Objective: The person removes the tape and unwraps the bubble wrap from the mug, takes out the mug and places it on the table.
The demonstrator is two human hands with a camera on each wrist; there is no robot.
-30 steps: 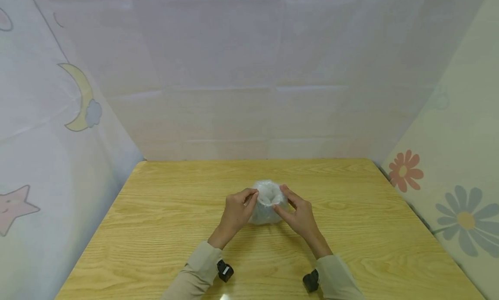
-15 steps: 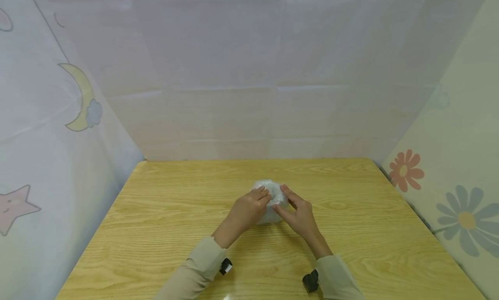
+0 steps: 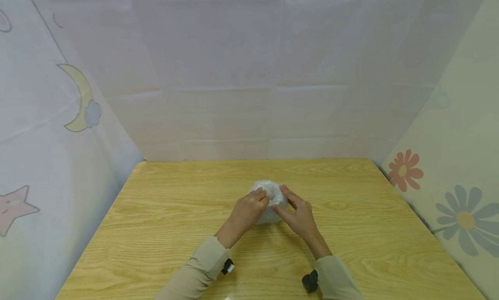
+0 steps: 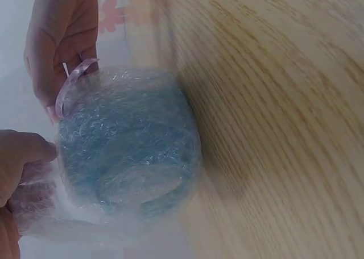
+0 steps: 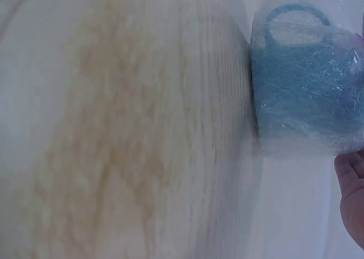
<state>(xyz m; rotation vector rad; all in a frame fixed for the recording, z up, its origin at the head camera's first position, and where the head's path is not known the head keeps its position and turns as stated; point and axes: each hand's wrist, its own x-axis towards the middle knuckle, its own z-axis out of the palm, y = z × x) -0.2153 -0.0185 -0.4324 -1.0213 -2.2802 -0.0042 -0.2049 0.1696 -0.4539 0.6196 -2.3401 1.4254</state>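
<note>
A blue mug [image 5: 301, 94], wrapped in clear bubble wrap [image 3: 269, 216], stands upright on the table between both hands. Its handle [image 5: 298, 10] shows through the wrap on the left side. The left hand [image 3: 246, 210] reaches over the rim, its fingers at the opening; in the left wrist view its thumb and fingers pinch loose wrap [image 4: 37, 205] there. With thumb and fingertips set apart, the right hand [image 3: 299, 214] grips the wrapped rim from the right. A thin pink strip [image 4: 69, 88] sticks out near the right hand. The mug's inside is mostly hidden by the wrap.
The wood-grain table [image 3: 175, 196] stretches around the mug. A pale cloth backdrop [image 3: 249, 118] rises behind its far edge, with printed hangings at both sides. A black wrist camera [image 3: 310, 281] hangs below each sleeve.
The left hand has moved right and over the rim, from pinching the wrap's left edge to covering part of the opening. The right hand and the mug have stayed in place.
</note>
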